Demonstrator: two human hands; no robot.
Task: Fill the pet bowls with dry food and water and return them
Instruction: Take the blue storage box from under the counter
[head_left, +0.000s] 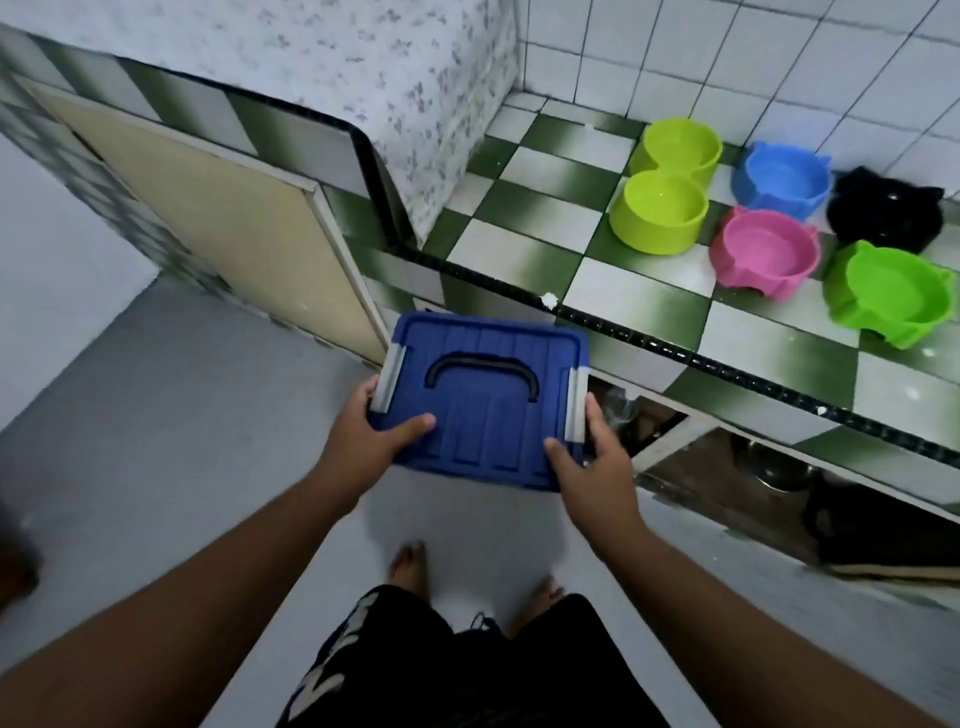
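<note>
**Blue box held before the tiled table**

The table (519, 218) is topped with green-and-white checked tiles and edged in black; it runs across the right side into a white-tiled corner. In front of its edge, above the grey floor, is a blue plastic box (488, 415) with a ribbed lid. A lime-yellow double bowl (662, 202) stands far back on the table. To its right four single bowls with ear-like lobes cluster together: green (896, 296) nearest the edge, pink (763, 254) beside it, blue (782, 179) and black (883, 208) behind. The hands are apart, each clamped on one end of the box: left hand (358, 431) and right hand (597, 467), thumbs lying on the lid. A black handle (480, 364) lies flat in the lid, with a grey clip (390, 376) at each short side.
</note>
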